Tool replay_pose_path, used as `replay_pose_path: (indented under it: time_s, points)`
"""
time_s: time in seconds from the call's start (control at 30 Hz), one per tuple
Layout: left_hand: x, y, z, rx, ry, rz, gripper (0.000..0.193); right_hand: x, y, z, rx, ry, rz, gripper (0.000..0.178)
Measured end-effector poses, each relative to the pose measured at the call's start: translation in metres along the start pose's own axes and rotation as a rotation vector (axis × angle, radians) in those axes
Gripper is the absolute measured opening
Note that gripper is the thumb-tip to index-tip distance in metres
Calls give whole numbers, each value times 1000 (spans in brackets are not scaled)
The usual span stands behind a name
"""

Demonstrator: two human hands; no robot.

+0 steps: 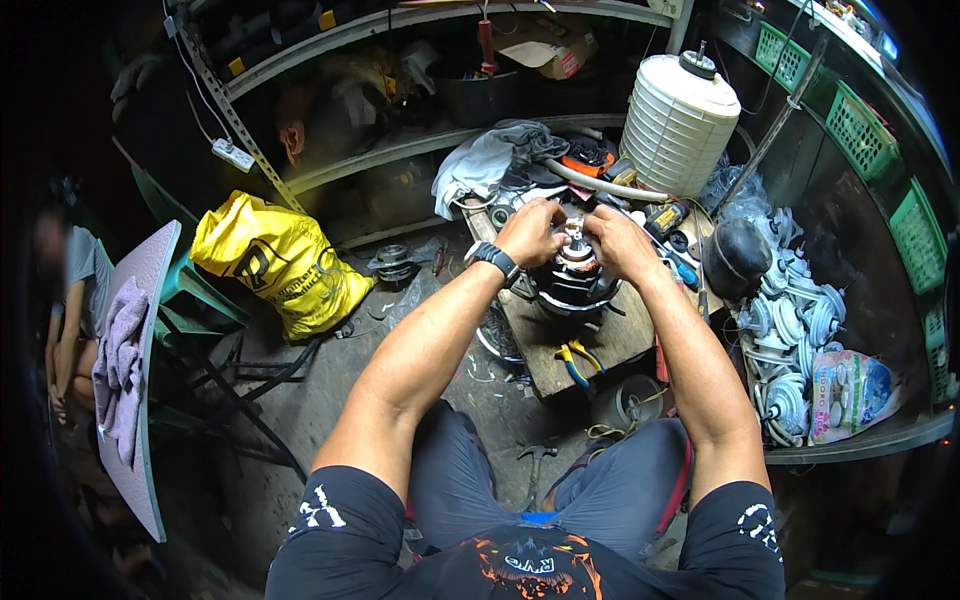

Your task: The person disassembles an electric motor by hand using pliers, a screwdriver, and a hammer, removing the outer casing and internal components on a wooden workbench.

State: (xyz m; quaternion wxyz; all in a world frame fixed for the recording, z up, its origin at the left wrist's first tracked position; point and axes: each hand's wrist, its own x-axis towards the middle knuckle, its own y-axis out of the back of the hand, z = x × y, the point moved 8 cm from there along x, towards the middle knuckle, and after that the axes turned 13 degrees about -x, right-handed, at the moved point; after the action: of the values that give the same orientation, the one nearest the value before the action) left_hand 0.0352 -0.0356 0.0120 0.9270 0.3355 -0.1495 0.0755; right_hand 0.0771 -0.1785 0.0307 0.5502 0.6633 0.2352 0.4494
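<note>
A dark round motor-like assembly (577,290) with a pale, stepped top stands upright on a low wooden bench (535,350). From the left, my left hand (530,235) reaches its top, fingers curled and closed close to the pale part. My right hand (618,243) comes in from the other side, its fingertips bent together at the same spot. Whatever small piece they pinch is hidden by the fingers. Yellow-and-blue pliers (580,362) lie on the bench nearer me.
A yellow sack (275,265) stands at left. Behind the bench are cloths (480,165) and a white ribbed tank (680,125). A power drill (665,217) and a black rounded container (737,250) sit right, beside piled pale parts (795,310). A hammer (537,470) lies below. Another person (75,300) sits far left.
</note>
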Motion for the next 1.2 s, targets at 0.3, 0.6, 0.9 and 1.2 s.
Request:
replay_pose_path:
  time_s: [0.3, 0.6, 0.9, 1.2]
  points:
    - [-10, -5, 3, 47, -2, 130, 28, -4, -15, 5, 40, -29, 80, 8]
    - [-13, -6, 9, 32, 0, 166, 24, -1, -15, 8, -3, 17, 38, 13]
    - [-48, -14, 20, 74, -212, 206, 28, 21, 1, 1, -88, 125, -104, 8]
    - [-59, -32, 4, 43, -103, 205, 68, 26, 2, -10, -141, 232, -67, 8]
